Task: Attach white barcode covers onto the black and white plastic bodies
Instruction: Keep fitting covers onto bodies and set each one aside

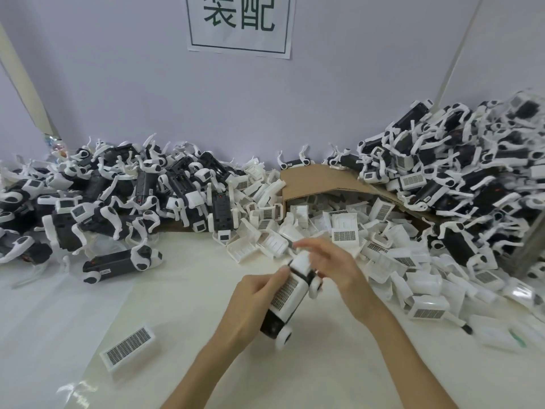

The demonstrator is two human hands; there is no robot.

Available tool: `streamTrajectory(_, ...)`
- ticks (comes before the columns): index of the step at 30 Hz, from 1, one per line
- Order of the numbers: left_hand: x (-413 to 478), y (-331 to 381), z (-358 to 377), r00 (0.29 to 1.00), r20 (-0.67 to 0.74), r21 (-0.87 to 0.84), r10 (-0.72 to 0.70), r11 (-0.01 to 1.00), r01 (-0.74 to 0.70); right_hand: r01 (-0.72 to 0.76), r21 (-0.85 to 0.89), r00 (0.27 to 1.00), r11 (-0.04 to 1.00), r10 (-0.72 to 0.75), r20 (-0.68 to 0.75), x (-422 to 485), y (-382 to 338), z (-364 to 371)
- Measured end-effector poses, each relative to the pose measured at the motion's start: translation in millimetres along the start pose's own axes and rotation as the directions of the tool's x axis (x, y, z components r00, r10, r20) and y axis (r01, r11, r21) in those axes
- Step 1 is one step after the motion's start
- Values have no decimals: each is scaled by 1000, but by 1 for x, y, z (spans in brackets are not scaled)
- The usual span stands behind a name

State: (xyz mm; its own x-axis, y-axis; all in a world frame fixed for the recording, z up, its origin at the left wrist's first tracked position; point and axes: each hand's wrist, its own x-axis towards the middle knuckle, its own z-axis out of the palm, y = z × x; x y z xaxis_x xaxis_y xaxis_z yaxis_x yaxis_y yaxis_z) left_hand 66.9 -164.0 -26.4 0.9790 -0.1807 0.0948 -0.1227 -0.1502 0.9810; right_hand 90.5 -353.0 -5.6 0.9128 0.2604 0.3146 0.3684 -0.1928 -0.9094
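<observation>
I hold a black and white plastic body (275,323) tilted above the middle of the table. A white barcode cover (290,290) lies on top of it. My left hand (253,302) grips the body from the left, thumb near the cover's upper edge. My right hand (333,267) curls over the body's far end, its fingers on the white end piece. A loose barcode cover (128,349) lies on the table at the lower left.
A heap of white covers (348,231) spills from a tipped cardboard box (312,178) behind my hands. Piles of black and white bodies fill the left (103,196) and right (457,172) sides. One body (121,264) lies apart at the left. A paper sign (240,23) hangs on the wall.
</observation>
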Motion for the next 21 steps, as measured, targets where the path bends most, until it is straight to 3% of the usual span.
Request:
streamTrajectory(3,2,-1,0,994,-111,13,-1,1000,3,-89,8,990,996,88,109,-2,-3,3)
streamTrajectory(7,8,-3,-8,917,-397,-132,26,988,-85,-170,76,983,983,163,84,2,-11,-7)
streamTrajectory(10,14,-8,-21,854,-521,-223,10,964,-148,-189,103,981,977,183,69,15,-33,-33)
streamTrajectory(12,16,-10,-27,842,-536,-291,-61,950,-117,-123,68,989,990,128,-74,35,-62,-62)
streamTrajectory(13,17,-11,-28,849,-520,-317,-91,944,-93,-84,96,970,992,103,-219,47,-80,-81)
streamTrajectory(15,16,-10,-25,868,-481,-340,-123,939,-55,78,320,859,944,99,-502,71,-121,-126)
streamTrajectory(17,15,-8,-19,878,-461,-331,-126,943,-39,259,461,773,849,104,-626,94,-152,-168)
streamTrajectory(19,14,-7,-16,883,-454,-319,-116,947,-39,137,307,763,942,97,-639,107,-162,-191)
streamTrajectory(21,14,-5,-17,883,-455,-320,-119,947,-38,-45,30,763,999,53,-644,111,-150,-185)
